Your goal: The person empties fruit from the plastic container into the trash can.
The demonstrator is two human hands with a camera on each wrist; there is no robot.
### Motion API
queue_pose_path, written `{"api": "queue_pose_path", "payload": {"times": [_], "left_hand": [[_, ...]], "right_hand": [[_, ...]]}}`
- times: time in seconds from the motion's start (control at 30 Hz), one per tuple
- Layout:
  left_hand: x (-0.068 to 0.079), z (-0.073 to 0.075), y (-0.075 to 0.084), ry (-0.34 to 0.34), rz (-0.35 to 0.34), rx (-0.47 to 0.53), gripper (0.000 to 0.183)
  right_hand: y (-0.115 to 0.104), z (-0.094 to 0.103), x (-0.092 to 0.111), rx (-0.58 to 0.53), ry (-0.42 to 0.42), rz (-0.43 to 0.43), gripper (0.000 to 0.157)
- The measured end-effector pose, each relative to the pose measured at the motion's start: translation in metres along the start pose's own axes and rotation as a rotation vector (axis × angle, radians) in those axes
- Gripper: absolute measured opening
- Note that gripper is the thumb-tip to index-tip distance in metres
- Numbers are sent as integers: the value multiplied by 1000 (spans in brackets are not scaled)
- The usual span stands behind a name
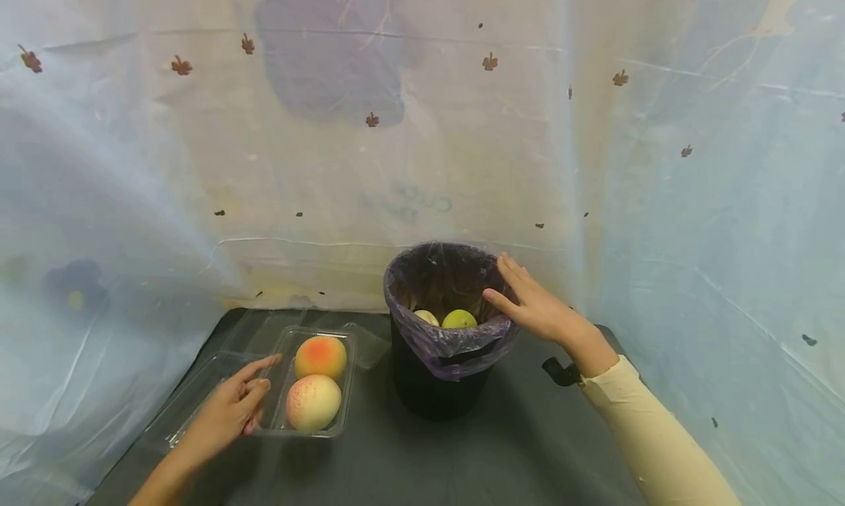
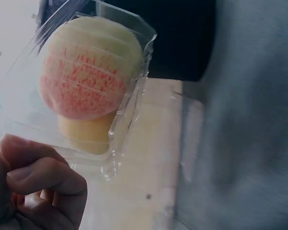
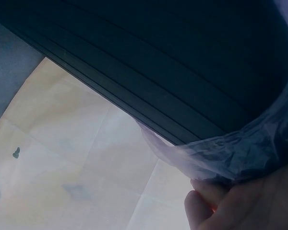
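Observation:
My left hand (image 1: 227,411) grips the hinge side of a clear plastic clamshell box (image 1: 350,389), thumb and bent fingers at its edge. Two peaches lie in the box: an orange-yellow one (image 1: 320,357) at the back and a pale, red-speckled one (image 1: 313,403) in front. In the left wrist view the speckled peach (image 2: 86,72) shows through the plastic. At the right rim of a black bin (image 1: 436,389), my right hand (image 1: 538,304) rests with straight fingers against the purple bag liner (image 1: 455,359). Inside the bin sit a green fruit (image 1: 458,319) and a paler one (image 1: 426,317).
The box's transparent lid (image 1: 198,389) lies opened out to the left, partly behind my left hand. A dark table (image 1: 521,447) carries the bin. Plastic sheeting (image 1: 462,139) with leaf prints hangs behind and on both sides. A black curved object (image 1: 561,372) shows by my right wrist.

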State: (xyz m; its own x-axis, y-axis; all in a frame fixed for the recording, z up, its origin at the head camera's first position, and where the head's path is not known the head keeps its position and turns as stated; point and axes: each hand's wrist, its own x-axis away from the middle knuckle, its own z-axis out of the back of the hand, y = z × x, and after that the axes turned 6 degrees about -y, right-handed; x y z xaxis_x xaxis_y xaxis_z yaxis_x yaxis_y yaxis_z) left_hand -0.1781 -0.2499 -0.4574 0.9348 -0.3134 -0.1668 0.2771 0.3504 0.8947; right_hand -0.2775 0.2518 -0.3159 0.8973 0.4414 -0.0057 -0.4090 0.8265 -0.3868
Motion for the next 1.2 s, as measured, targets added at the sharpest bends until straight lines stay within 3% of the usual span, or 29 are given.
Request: {"api": "queue_pose_path", "payload": {"times": [0.2, 0.47, 0.7, 0.97, 1.2], "left_hand": [[-12, 7, 33, 55, 14, 23, 51], [-36, 15, 69, 144, -51, 13, 48], [-63, 19, 96, 165, -87, 52, 52], [-90, 19, 122, 145, -93, 86, 57], [-113, 17, 141, 168, -106, 74, 52]], "right_hand": [[1, 0, -1, 0, -2, -1, 88], [2, -2, -2, -5, 1, 2, 88], [3, -3, -2, -24, -1, 3, 88], [4, -4, -3, -13, 5, 10, 88], [3, -2, -2, -9, 8, 15, 87]]}}
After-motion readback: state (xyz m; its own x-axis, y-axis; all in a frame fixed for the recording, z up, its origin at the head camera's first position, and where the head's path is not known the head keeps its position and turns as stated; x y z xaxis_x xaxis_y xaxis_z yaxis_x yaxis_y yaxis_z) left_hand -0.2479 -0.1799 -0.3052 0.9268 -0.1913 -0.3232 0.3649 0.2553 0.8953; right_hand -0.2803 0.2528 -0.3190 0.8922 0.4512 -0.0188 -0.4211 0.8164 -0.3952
